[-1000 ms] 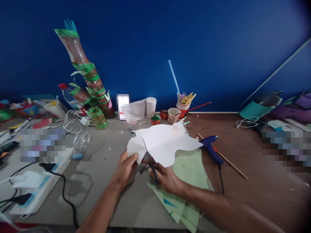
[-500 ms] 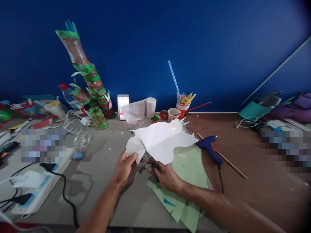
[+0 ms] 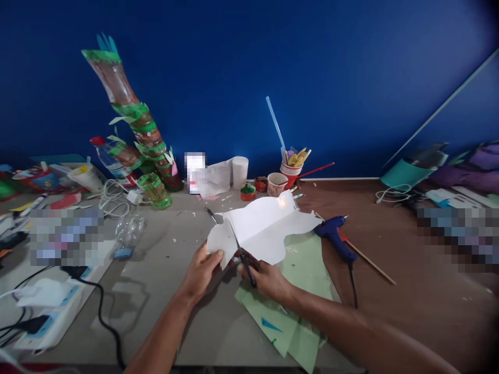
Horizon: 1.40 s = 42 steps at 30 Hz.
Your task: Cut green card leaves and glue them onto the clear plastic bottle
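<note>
A creased white sheet of paper (image 3: pixel 263 223) with a curved, irregular outline is held up over the table. My left hand (image 3: pixel 202 267) is closed on its left flap, thumb on top and the other fingers underneath. In my right hand (image 3: pixel 267 278) is a pair of black-handled scissors (image 3: pixel 247 267), with the blades lying in a slit between the flap and the larger part of the sheet. The paper hides part of the lower blade and some right-hand fingers. Beneath the right wrist lie pale green sheets (image 3: pixel 307 270).
A blue glue gun (image 3: pixel 337 236) and a wooden stick (image 3: pixel 372 262) lie to the right. At the back stand paint pots (image 3: pixel 247 192), paper cups (image 3: pixel 276 183) and a tall green-brown bottle model (image 3: pixel 146 130). A power strip (image 3: pixel 74 298) with cords occupies the left.
Both hands have shifted slightly, and the paper has tilted a little, its left flap turning right and down. The scissors stay in the slit. The whole view has drifted slightly left.
</note>
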Each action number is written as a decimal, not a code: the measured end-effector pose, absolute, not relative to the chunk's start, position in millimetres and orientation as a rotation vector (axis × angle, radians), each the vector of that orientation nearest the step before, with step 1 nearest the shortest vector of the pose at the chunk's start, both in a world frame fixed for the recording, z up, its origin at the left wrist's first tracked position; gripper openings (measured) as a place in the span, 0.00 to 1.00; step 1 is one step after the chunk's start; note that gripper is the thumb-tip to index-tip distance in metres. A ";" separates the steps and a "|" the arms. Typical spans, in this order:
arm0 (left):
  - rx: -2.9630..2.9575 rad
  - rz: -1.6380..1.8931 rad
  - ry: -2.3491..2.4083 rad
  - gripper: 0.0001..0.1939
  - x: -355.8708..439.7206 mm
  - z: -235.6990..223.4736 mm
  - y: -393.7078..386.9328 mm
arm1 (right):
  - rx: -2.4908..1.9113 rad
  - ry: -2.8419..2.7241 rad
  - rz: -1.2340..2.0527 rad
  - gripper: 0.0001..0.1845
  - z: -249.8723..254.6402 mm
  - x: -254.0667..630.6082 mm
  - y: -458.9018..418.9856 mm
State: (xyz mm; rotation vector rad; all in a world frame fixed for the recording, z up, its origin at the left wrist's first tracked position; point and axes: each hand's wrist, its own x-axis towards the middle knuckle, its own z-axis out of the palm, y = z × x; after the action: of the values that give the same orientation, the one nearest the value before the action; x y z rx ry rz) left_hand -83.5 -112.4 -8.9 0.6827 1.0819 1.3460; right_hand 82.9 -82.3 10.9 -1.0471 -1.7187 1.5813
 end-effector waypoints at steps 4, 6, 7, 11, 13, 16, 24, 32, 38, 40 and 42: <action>0.689 1.361 1.067 0.18 -84.8 -10.5 -110.8 | -1.050 -1.734 1.549 0.16 4.3 83.2 -81.5; 0.682 1.361 1.068 0.17 -84.6 -10.6 -110.7 | -1.051 -1.711 1.564 0.16 1.4 82.2 -81.5; 0.678 1.360 1.073 0.16 -84.4 -10.4 -110.9 | -1.046 -1.695 1.576 0.16 0.2 81.6 -81.6; 0.680 1.349 1.090 0.16 -83.8 -9.6 -111.8 | -1.057 -1.650 1.603 0.14 -3.3 79.1 -83.1; 0.686 1.348 1.087 0.16 -84.3 -9.8 -111.9 | -1.064 -1.620 1.621 0.11 -5.0 78.4 -84.1; 0.703 1.357 1.093 0.15 -85.4 -9.9 -111.7 | -1.040 -1.614 1.625 0.09 -6.9 78.2 -84.9; 0.719 1.268 1.047 0.17 -82.0 -8.9 -114.4 | -0.941 -1.604 1.611 0.08 -9.4 80.8 -80.1; 0.738 1.207 1.055 0.17 -84.5 -15.4 -113.6 | -0.817 -1.539 1.649 0.07 -9.0 80.3 -78.7; 0.779 1.222 1.086 0.15 -88.9 -24.1 -112.6 | -0.892 -1.627 1.512 0.07 -11.7 82.3 -78.8; 0.800 1.223 1.110 0.15 -90.2 -24.6 -112.5 | -0.901 -1.665 1.466 0.07 -11.2 83.5 -78.2; 0.835 1.227 1.133 0.16 -90.4 -23.5 -112.3 | -0.919 -1.697 1.420 0.08 -10.9 84.7 -77.0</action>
State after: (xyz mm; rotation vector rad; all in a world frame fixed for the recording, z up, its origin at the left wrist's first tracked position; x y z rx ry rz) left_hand -90.4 -112.3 -23.5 0.8352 1.1334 1.2267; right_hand 84.7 -77.0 -10.9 -0.9190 -1.6969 1.4204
